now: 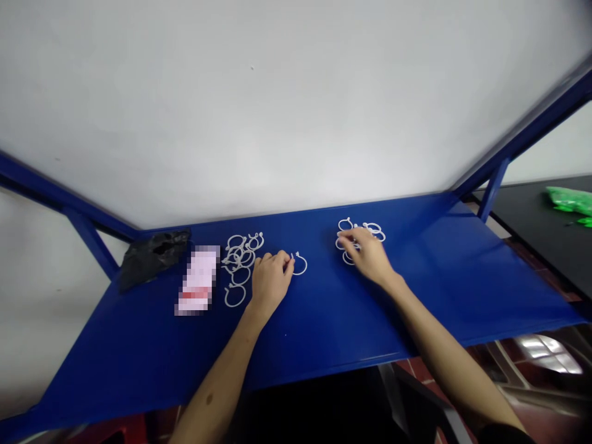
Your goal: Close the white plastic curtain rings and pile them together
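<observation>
The left hand (271,279) clamps a ring (300,265); the right hand (369,254) touches the ring pile (374,230) near the surface's (324,320) far edge, grip indeterminate.

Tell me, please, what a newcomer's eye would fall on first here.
The bright blue metal shelf stands out, with thin white plastic open rings in a left cluster and a right cluster on it. The left hand touches a single white ring between them; the right hand rests on the right cluster.
</observation>
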`<state>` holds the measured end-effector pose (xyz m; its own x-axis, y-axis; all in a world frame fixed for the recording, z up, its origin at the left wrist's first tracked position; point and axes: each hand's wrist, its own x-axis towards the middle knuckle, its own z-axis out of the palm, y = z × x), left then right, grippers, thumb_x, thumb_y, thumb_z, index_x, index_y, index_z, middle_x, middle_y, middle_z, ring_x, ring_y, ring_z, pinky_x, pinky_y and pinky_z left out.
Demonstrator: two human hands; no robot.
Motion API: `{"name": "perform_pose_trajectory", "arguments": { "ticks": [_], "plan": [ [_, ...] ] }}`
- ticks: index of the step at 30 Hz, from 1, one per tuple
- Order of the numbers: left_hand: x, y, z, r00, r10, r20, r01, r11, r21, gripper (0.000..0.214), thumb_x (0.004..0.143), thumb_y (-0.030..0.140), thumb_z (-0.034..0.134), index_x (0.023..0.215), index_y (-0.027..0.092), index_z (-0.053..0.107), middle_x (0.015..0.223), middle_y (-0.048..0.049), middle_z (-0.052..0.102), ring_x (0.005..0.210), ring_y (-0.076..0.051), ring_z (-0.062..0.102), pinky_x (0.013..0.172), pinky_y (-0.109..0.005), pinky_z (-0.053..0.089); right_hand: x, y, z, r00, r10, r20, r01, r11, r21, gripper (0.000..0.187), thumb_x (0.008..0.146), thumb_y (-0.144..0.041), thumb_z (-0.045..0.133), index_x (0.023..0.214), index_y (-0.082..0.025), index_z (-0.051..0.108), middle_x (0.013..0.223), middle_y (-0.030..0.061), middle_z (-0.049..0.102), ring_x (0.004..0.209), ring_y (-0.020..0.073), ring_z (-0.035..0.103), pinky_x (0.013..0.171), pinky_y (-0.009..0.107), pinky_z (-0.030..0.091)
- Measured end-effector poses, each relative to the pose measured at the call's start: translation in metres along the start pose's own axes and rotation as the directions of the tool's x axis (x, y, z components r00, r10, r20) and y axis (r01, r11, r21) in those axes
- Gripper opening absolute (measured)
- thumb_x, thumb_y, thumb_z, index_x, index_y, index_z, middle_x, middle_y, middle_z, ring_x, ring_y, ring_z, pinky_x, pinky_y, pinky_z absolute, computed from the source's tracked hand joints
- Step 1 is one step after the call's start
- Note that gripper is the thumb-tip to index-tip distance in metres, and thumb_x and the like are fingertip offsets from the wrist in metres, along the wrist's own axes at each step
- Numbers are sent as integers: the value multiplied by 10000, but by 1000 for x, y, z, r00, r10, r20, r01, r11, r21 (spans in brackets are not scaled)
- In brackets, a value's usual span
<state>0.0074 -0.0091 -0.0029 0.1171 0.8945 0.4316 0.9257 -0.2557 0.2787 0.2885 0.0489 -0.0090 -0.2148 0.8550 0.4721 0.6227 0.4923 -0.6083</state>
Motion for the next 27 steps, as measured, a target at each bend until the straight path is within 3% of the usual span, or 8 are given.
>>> {"name": "perform_pose_trajectory", "arguments": {
  "ticks": [4,8,15,27],
  "plan": [
    [-1,10,4,999,-8,-33,2,983,-185,27,933,227,613,922,225,638,709,6,710,695,-203,642,729,-361,428,-19,-52,37,963,-15,271,-33,985,171,273,952,-386,638,1182,-238,637,974,45,726,835,187,690,737,318,550],
    [-2,17,5,999,-31,-30,21,952,-305,112,939,212,613,1043,212,654,732,24,721,662,-170,637,759,-352,456,-26,-78,48,980,57,192,-105,963,247,146,985,-298,572,1090,-208,620,899,33,717,744,164,682,717,306,550],
    [-6,24,7,999,31,-29,-41,884,-466,179,974,246,578,1128,224,665,787,6,751,759,-170,669,806,-346,521,-30,-79,45,995,61,81,-85,940,331,106,986,-266,558,1000,-215,650,913,52,726,761,180,691,717,318,564],
    [-14,25,15,995,68,-67,-94,831,-549,203,994,254,550,1144,223,683,833,-17,755,771,-160,668,768,-328,545,-37,-73,38,987,-116,115,73,943,324,163,1030,-261,488,1029,-228,648,952,65,704,875,186,696,800,332,573]
  ]
}}
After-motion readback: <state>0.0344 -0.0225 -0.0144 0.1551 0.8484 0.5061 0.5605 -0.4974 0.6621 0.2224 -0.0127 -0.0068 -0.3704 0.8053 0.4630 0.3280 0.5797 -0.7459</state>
